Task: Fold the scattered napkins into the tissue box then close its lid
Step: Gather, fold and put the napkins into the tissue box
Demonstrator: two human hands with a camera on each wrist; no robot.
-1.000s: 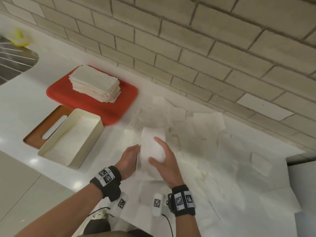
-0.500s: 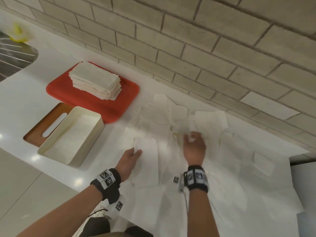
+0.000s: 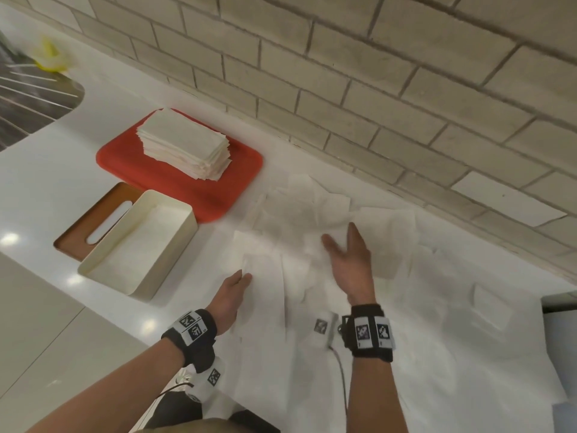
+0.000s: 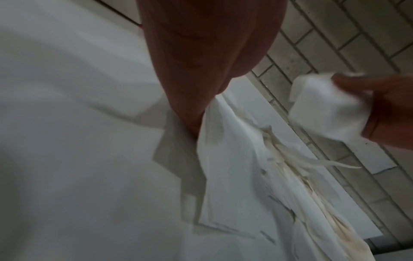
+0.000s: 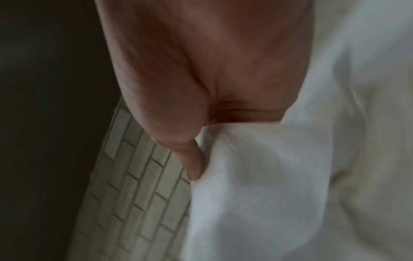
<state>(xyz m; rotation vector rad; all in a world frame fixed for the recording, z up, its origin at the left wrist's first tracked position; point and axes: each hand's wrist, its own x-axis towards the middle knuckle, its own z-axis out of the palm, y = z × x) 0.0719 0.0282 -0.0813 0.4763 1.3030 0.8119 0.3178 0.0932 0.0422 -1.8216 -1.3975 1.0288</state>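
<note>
Left hand flat, fingers straight, pressing a folded napkin onto the counter near its front edge. Right hand lifted over the scattered napkins by the wall edge, thumb and fingers pinching one loose napkin. Tissue box open toward the counter's left-front edge, lid just beside it. Folded stack on the red tray.
</note>
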